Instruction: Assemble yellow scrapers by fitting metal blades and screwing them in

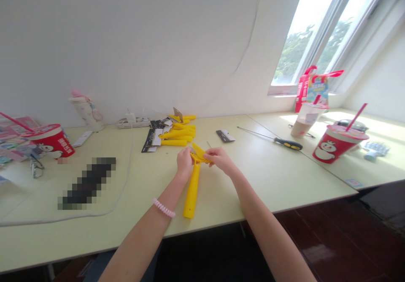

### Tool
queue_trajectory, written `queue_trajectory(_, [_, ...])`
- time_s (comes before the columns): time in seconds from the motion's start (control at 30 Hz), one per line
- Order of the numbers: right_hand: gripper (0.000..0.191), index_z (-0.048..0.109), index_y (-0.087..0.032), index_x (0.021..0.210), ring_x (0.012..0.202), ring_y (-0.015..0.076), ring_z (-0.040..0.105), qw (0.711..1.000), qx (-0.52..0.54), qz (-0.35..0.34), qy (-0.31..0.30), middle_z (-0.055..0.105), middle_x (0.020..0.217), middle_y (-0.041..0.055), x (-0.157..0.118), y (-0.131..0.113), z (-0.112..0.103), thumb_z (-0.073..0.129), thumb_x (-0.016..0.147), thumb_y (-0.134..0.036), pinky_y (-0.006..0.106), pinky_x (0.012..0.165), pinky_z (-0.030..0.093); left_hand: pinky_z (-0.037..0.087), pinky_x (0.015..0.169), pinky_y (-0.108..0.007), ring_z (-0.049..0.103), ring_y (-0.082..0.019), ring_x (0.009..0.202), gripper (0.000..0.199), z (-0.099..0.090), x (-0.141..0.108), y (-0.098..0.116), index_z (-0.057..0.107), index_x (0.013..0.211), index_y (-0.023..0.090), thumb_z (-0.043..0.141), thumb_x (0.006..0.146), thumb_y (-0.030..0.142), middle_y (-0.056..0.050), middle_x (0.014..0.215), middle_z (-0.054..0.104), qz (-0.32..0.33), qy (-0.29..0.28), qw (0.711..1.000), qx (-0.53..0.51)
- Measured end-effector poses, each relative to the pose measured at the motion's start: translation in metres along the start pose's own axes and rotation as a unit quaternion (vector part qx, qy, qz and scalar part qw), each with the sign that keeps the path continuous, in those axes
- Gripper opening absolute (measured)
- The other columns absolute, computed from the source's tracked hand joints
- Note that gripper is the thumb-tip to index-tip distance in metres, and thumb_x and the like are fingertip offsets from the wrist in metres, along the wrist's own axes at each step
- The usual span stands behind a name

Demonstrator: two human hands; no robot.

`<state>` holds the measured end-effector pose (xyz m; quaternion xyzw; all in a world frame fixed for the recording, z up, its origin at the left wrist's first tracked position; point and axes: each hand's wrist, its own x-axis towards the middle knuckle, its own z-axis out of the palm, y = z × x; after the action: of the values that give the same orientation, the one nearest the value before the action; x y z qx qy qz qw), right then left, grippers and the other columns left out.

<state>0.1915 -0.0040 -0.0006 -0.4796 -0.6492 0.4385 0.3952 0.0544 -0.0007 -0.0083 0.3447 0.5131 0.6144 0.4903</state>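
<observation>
A yellow plastic tool (191, 191) with a long handle points toward me near the table's front edge. My left hand (184, 162) is closed on the left side of its head. My right hand (220, 159) pinches the right side of the same head, where a yellow flap sticks up between both hands. Small details between the fingers are hidden. Beyond my hands, several more yellow handles (179, 134) lie in a pile with black and white cards (152, 140). One loose black card (225, 136) rests to the right of the pile.
A long screwdriver (287, 144) lies at the right. Red cups (329, 149) stand on both sides, with a clear cup (306, 121) behind the right one. A white bottle (87, 112) is at the back left. A white cable (128, 176) crosses the table at left.
</observation>
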Motion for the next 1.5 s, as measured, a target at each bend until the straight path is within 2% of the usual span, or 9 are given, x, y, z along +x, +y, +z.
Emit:
queue_trajectory(0.13, [0.016, 0.067, -0.017, 0.074, 0.06, 0.0116, 0.057, 0.999, 0.016, -0.002, -0.041, 0.065, 0.07, 0.0033, -0.003, -0.001, -0.002, 0.058, 0.071, -0.03, 0.021, 0.051, 0.046, 0.037, 0.042, -0.021, 0.047, -0.01, 0.041, 0.011, -0.001, 0.001, -0.002, 0.045, 0.058, 0.017, 0.042, 0.068, 0.021, 0.003, 0.048, 0.047, 0.015, -0.007, 1.0, -0.001])
queue_trajectory(0.33, [0.036, 0.068, -0.02, 0.105, 0.062, 0.0103, 0.056, 0.997, 0.032, -0.028, -0.069, 0.068, 0.079, 0.0041, -0.004, 0.0, -0.005, 0.058, 0.074, -0.036, 0.02, 0.053, 0.042, 0.035, 0.042, -0.021, 0.046, -0.009, 0.041, 0.011, -0.001, 0.002, -0.004, 0.044, 0.057, 0.017, 0.043, 0.067, 0.022, 0.003, 0.047, 0.047, -0.012, -0.013, 0.999, -0.038])
queue_trajectory(0.53, [0.034, 0.07, -0.019, 0.1, 0.06, 0.01, 0.055, 0.997, 0.043, -0.023, -0.054, 0.068, 0.077, 0.0038, -0.003, 0.0, -0.002, 0.061, 0.071, -0.035, 0.019, 0.05, 0.039, 0.035, 0.042, -0.021, 0.049, -0.01, 0.043, 0.01, -0.001, 0.003, -0.005, 0.046, 0.057, 0.016, 0.045, 0.064, 0.023, 0.001, 0.05, 0.052, -0.034, -0.031, 0.996, -0.074])
queue_trajectory(0.7, [0.033, 0.069, -0.017, 0.096, 0.058, 0.01, 0.056, 0.998, 0.052, -0.024, -0.041, 0.067, 0.075, 0.0043, -0.003, 0.001, 0.0, 0.063, 0.069, -0.036, 0.019, 0.049, 0.039, 0.034, 0.041, -0.021, 0.047, -0.01, 0.042, 0.02, 0.0, 0.001, -0.005, 0.046, 0.06, 0.016, 0.047, 0.073, 0.032, 0.001, 0.051, 0.053, -0.03, -0.051, 0.993, -0.103])
queue_trajectory(0.9, [0.031, 0.067, -0.017, 0.091, 0.056, 0.0109, 0.056, 0.998, 0.045, -0.028, -0.029, 0.067, 0.072, 0.0048, -0.003, 0.002, 0.001, 0.065, 0.068, -0.036, 0.021, 0.048, 0.042, 0.039, 0.046, -0.021, 0.054, -0.011, 0.046, 0.031, 0.001, 0.001, -0.007, 0.051, 0.068, 0.014, 0.035, 0.086, 0.034, -0.002, 0.056, 0.059, -0.084, 0.003, 0.988, -0.128])
queue_trajectory(1.07, [0.033, 0.061, -0.02, 0.095, 0.054, 0.0112, 0.056, 0.998, 0.062, -0.027, -0.015, 0.064, 0.066, 0.0007, -0.003, 0.003, 0.003, 0.067, 0.066, -0.036, 0.02, 0.045, 0.042, 0.04, 0.047, -0.021, 0.055, -0.011, 0.046, 0.035, 0.001, 0.003, -0.007, 0.054, 0.069, 0.013, 0.036, 0.087, 0.038, -0.002, 0.055, 0.06, -0.112, 0.005, 0.982, -0.152])
queue_trajectory(1.2, [0.03, 0.058, -0.021, 0.09, 0.055, 0.0111, 0.056, 0.997, 0.068, -0.026, -0.015, 0.063, 0.068, 0.0009, -0.004, 0.003, 0.004, 0.067, 0.066, -0.036, 0.019, 0.044, 0.041, 0.041, 0.048, -0.021, 0.059, -0.012, 0.051, 0.033, 0.001, 0.004, -0.008, 0.055, 0.071, 0.013, 0.039, 0.086, 0.038, -0.002, 0.057, 0.061, -0.112, 0.003, 0.982, -0.154])
queue_trajectory(1.37, [0.028, 0.056, -0.021, 0.085, 0.055, 0.0111, 0.056, 0.996, 0.082, -0.02, 0.009, 0.061, 0.065, -0.0006, -0.004, 0.002, 0.003, 0.067, 0.065, -0.037, 0.019, 0.044, 0.041, 0.044, 0.051, -0.021, 0.06, -0.013, 0.055, 0.037, 0.001, 0.001, -0.004, 0.058, 0.074, 0.012, 0.042, 0.084, 0.044, -0.005, 0.063, 0.064, -0.089, -0.035, 0.988, -0.123])
queue_trajectory(1.5, [0.028, 0.054, -0.021, 0.083, 0.054, 0.0107, 0.054, 0.994, 0.099, -0.03, 0.034, 0.059, 0.062, -0.0026, -0.004, 0.002, 0.002, 0.067, 0.064, -0.036, 0.02, 0.045, 0.04, 0.045, 0.051, -0.023, 0.058, -0.012, 0.049, 0.029, 0.002, -0.009, 0.002, 0.056, 0.073, 0.013, 0.054, 0.076, 0.042, -0.004, 0.062, 0.062, -0.053, -0.102, 0.993, -0.02])
